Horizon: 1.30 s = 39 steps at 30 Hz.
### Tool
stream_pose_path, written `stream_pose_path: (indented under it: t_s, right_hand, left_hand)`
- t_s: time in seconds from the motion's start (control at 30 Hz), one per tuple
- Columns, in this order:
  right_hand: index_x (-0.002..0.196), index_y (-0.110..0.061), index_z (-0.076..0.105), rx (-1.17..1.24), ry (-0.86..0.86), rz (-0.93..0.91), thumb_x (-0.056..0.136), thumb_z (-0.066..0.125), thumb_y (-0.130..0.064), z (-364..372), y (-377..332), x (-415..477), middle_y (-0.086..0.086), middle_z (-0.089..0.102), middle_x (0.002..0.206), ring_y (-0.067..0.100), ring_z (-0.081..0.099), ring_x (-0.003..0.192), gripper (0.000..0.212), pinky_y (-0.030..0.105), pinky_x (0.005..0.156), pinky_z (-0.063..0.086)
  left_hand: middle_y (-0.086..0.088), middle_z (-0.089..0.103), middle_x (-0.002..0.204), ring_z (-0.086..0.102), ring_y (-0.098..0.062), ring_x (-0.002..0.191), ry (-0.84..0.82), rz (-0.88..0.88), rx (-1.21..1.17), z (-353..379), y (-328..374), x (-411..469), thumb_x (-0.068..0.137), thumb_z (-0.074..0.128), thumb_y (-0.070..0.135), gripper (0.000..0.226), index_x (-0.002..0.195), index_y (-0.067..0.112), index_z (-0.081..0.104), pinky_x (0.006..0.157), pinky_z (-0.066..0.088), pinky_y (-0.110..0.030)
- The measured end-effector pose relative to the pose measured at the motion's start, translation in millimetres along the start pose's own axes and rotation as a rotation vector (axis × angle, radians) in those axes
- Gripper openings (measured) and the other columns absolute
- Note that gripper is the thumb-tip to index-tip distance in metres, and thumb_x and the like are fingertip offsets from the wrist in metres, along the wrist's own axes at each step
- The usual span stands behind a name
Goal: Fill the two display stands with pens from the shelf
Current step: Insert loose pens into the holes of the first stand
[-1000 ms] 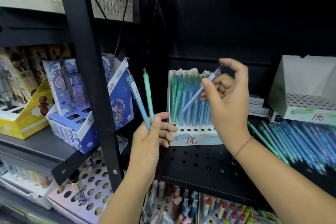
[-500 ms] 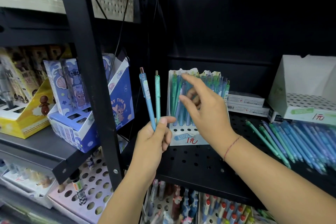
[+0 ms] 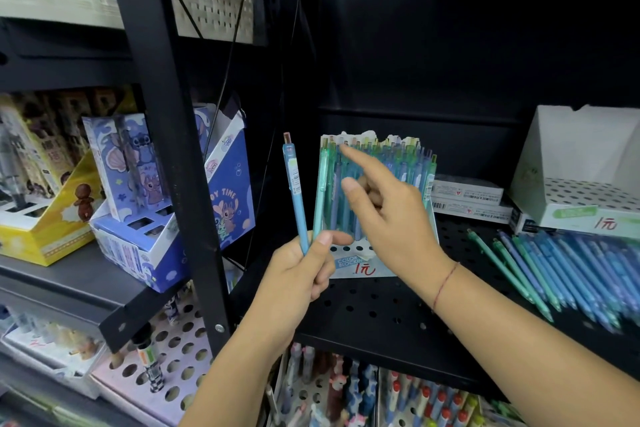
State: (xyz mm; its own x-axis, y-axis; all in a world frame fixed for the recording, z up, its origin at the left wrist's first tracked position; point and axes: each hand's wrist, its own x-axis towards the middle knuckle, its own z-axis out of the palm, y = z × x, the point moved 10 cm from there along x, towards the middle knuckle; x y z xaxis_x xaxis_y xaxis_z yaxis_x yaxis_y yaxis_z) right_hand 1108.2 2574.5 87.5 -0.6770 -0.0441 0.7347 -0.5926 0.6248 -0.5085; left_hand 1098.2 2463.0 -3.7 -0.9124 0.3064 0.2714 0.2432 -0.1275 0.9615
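Stand (image 3: 360, 267) w/ pens partly behind right hand (image 3: 391, 218); loose pens (image 3: 561, 267) beside.

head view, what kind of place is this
Most likely a stationery shop: a pen stand with a handwritten price, loose pens lying on a black shelf, and cartoon display boxes.

Black shelf (image 3: 374, 312) — stands (image 3: 349, 263); loose pens (image 3: 571, 263)

Thin red string bracelet (image 3: 445, 284) circles right wrist.
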Motion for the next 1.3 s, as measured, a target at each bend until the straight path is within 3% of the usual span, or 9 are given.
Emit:
stream_pose_path:
  t_s: [0.17,0.27,0.43,0.57,0.7,0.83,0.9,1.1,1.3]
  right_hand:
    - [0.127,-0.023,0.052,0.432,-0.086,0.138,0.098,0.051,-0.022,5.9,3.0,-2.3,0.004,0.068,0.078,0.015,0.059,0.051,0.029,0.022,0.051,0.046]
    - [0.121,-0.025,0.053,0.474,-0.133,0.186,0.092,0.060,-0.011,15.1,5.7,-3.2,0.002,0.067,0.078,0.015,0.063,0.060,0.033,0.023,0.056,0.049]
    - [0.131,-0.020,0.048,0.486,-0.151,0.193,0.090,0.063,-0.012,17.9,5.6,-2.0,0.005,0.071,0.082,0.017,0.063,0.070,0.044,0.025,0.064,0.050]
    - [0.136,-0.028,0.039,0.462,0.064,0.135,0.090,0.062,-0.010,-12.5,1.9,2.5,0.010,0.068,0.080,0.026,0.065,0.075,0.055,0.032,0.071,0.054]
    - [0.146,-0.030,0.026,0.329,0.253,0.081,0.093,0.060,-0.014,-43.6,7.9,3.4,0.008,0.065,0.079,0.023,0.064,0.078,0.065,0.044,0.079,0.055]
    - [0.146,-0.032,0.026,0.068,0.142,0.008,0.091,0.062,-0.018,-26.8,1.5,0.7,-0.004,0.061,0.079,0.009,0.060,0.077,0.067,0.019,0.074,0.051]
    - [0.142,-0.039,0.025,0.017,0.091,-0.024,0.090,0.063,-0.019,-17.7,-2.1,-0.6,-0.008,0.058,0.079,0.006,0.058,0.078,0.067,0.015,0.073,0.049]
    - [0.137,-0.042,0.026,0.020,0.067,-0.027,0.088,0.066,-0.019,-11.8,-1.9,-1.0,-0.010,0.058,0.081,0.006,0.058,0.078,0.067,0.014,0.075,0.050]
    - [0.140,-0.035,0.037,-0.104,-0.056,-0.082,0.086,0.069,-0.022,7.7,-5.4,-3.5,-0.013,0.057,0.086,0.009,0.060,0.076,0.065,0.031,0.072,0.055]
  left_hand:
    - [0.003,0.033,0.058,0.027,-0.008,0.049,-0.072,0.002,0.000,6.7,0.5,-0.6,0.091,0.045,0.042,0.036,0.098,0.018,0.071,0.047,0.026,-0.015]
    - [0.002,0.035,0.059,0.028,-0.008,0.050,-0.095,0.003,0.016,8.2,0.4,-1.0,0.091,0.044,0.042,0.037,0.098,0.017,0.071,0.048,0.026,-0.015]
    - [0.002,0.041,0.058,0.034,-0.007,0.051,-0.127,-0.004,0.052,12.6,0.2,-2.1,0.090,0.043,0.042,0.040,0.101,0.014,0.069,0.049,0.031,-0.014]
    - [-0.001,0.052,0.063,0.044,-0.010,0.053,-0.037,0.015,0.032,4.8,1.5,-1.4,0.097,0.040,0.038,0.037,0.100,0.015,0.069,0.050,0.036,-0.019]
    - [0.001,0.047,0.059,0.041,-0.009,0.053,0.160,0.032,-0.044,-14.5,0.7,-1.4,0.100,0.039,0.034,0.035,0.100,0.016,0.069,0.049,0.037,-0.017]
    - [0.002,0.045,0.056,0.039,-0.009,0.050,0.222,0.015,-0.068,-18.7,-1.8,-0.8,0.101,0.039,0.033,0.036,0.088,0.010,0.063,0.046,0.035,-0.015]
    - [0.003,0.045,0.054,0.038,-0.010,0.049,0.233,0.010,-0.087,-19.4,-2.7,-0.9,0.101,0.040,0.032,0.034,0.080,0.010,0.056,0.046,0.035,-0.015]
    - [0.003,0.042,0.054,0.034,-0.010,0.049,0.222,0.023,-0.066,-18.4,-1.3,-0.4,0.101,0.040,0.030,0.033,0.075,0.011,0.049,0.045,0.033,-0.014]
    - [0.004,0.035,0.053,0.030,-0.008,0.047,0.187,0.029,-0.040,-15.7,-1.7,0.4,0.101,0.039,0.028,0.033,0.075,0.010,0.048,0.044,0.030,-0.013]
